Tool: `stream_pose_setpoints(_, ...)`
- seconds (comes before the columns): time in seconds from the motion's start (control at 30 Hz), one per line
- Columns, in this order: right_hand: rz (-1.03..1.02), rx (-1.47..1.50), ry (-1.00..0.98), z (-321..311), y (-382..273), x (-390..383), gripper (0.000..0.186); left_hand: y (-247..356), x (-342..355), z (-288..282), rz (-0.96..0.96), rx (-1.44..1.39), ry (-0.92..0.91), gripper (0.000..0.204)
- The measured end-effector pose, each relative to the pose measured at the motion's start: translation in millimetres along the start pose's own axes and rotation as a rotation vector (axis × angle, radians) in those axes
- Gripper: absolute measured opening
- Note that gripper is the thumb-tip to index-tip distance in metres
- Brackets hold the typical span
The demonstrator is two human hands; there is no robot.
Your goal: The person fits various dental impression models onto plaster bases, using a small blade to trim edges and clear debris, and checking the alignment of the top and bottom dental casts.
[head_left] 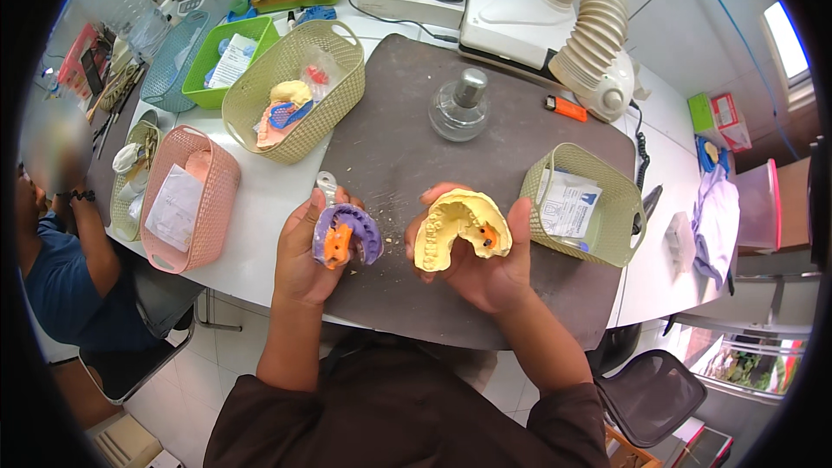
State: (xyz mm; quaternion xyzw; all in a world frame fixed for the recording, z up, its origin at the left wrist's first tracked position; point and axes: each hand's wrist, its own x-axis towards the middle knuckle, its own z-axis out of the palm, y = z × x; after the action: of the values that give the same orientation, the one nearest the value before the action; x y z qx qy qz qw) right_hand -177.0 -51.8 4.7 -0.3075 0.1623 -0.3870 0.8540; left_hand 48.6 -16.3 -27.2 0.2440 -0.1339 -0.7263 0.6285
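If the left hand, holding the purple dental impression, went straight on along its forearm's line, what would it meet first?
Probably the right part of the olive basket holding dental models. The height of the left hand is unclear, so it may pass above the rim.

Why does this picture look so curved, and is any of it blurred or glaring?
Head view: it is a wide fisheye, so the corners are black and edges bend; head view: the window at upper right glares white; head view: the seated person's head is smeared, while the yellow cast and purple impression look fairly clear.
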Motion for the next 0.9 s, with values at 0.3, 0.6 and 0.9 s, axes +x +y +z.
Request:
stream_pose_setpoints(0.3, 0.088, 0.087, -0.007, 3.0, -6.5, -4.1, 0.093, -8.8, -3.1, 11.6, 0.339, 0.693, 0.222, 0.042)
stream_pose_setpoints(0.6, 0.017, 0.075, -0.073, 9.9, -3.8, -7.0, 0.076, 13.0, -42.2, 7.5, 0.587, 1.077, 0.213, 0.072)
stream_pose_setpoints(0.9, -0.076, -0.018, -0.135, 16.1, 10.3, 2.0, 0.064, 45.8, -137.8, -38.1, 0.944, 1.299, 0.311, 0.027)
